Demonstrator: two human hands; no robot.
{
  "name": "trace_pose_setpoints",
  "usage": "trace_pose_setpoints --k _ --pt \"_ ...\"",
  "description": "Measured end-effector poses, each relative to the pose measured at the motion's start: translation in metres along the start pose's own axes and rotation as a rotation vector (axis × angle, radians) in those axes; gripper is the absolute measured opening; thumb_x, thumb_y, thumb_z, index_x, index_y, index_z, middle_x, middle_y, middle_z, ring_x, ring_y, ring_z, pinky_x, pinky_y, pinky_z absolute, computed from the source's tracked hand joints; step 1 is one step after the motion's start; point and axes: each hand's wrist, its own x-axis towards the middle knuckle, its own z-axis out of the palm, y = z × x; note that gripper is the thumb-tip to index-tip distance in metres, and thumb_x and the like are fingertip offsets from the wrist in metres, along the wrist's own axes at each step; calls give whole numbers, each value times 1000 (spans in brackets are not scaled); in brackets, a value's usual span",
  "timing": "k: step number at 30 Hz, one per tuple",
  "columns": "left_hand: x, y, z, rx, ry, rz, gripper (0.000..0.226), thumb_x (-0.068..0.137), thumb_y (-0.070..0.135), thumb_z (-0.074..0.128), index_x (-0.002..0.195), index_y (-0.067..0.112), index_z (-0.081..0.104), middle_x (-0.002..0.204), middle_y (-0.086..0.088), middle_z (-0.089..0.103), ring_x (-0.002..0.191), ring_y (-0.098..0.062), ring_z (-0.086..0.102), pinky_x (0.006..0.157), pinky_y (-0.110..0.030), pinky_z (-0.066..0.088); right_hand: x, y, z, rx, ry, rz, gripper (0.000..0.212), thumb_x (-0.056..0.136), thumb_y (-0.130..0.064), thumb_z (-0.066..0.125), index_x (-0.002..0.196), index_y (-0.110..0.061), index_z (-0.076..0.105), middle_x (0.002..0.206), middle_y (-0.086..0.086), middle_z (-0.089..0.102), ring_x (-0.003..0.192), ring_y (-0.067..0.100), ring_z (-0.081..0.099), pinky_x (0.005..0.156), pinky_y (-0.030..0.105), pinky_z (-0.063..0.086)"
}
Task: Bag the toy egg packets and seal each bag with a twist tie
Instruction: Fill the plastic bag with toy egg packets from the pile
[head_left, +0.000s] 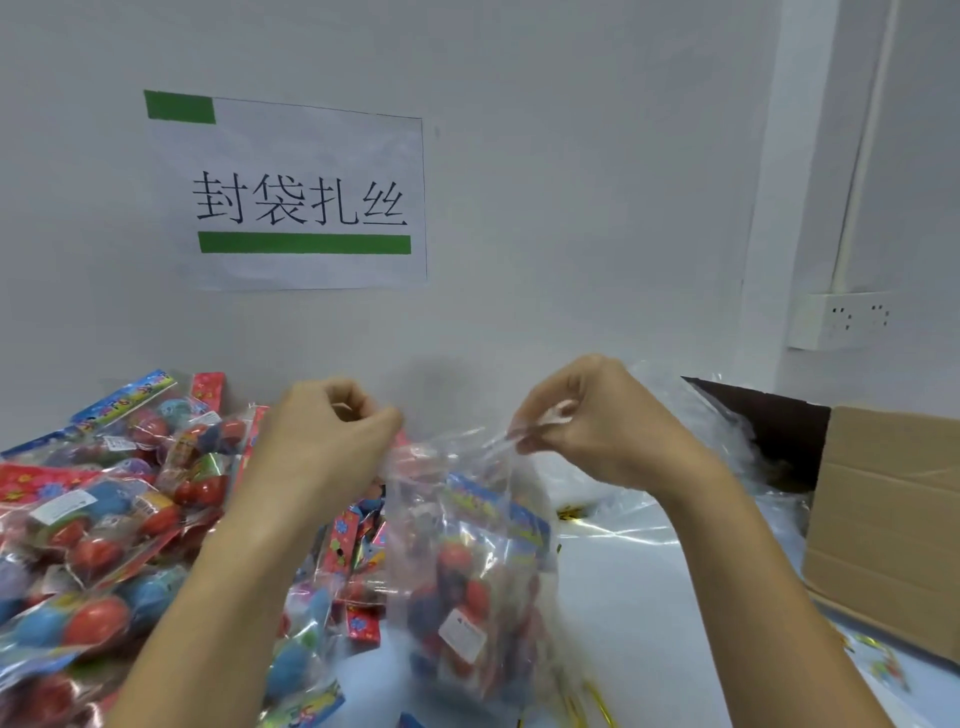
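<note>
A clear plastic bag (470, 571) hangs upright in the middle, with toy egg packets of red and blue eggs inside it. My left hand (332, 431) pinches the bag's top edge on the left side. The right side of that edge is pinched by my right hand (582, 421), and the mouth is stretched between them. A big pile of toy egg packets (98, 514) lies to the left on the table. Gold twist ties (597, 701) lie near the bag's bottom, and more twist ties (571, 514) lie behind it.
A brown cardboard box (893, 525) stands at the right. Loose clear bags (691, 447) lie behind my right hand. A paper sign (301, 202) hangs on the white wall, and a socket (841, 319) is at the right.
</note>
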Motion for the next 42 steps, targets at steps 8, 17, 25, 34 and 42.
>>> trace_pose_setpoints --k 8,17,25,34,42 --pt "7 -15 -2 -44 82 -28 20 86 14 61 68 8 57 45 0 49 38 -14 41 47 -24 36 0 5 -4 -20 197 16 26 77 5 79 69 -19 80 67 -12 73 60 -10 57 58 2 39" --pt "14 -17 -9 -142 78 -48 21 71 29 58 67 8 56 56 -4 47 49 -19 42 58 -33 41 6 15 1 51 357 25 34 82 9 65 74 -21 78 67 -9 74 62 1 68 58 14 52" --pt "14 -18 -3 -235 -15 25 21 74 21 56 54 18 50 50 -2 50 47 -17 45 47 -27 39 9 18 8 100 416 22 41 80 11 61 72 -25 77 63 -6 73 65 7 70 66 30 60" --pt "14 -28 4 -144 97 90 24 87 15 59 64 10 54 50 -2 54 42 -13 47 41 -20 42 8 20 10 144 480 -23 34 79 9 65 72 -22 78 61 -15 71 63 3 69 59 20 57" --pt "12 -31 2 -101 36 23 19 88 10 59 70 6 59 57 -4 59 51 -15 53 42 -19 44 8 21 12 176 443 -28 40 80 8 65 69 -29 74 61 -16 70 59 5 66 56 18 53"
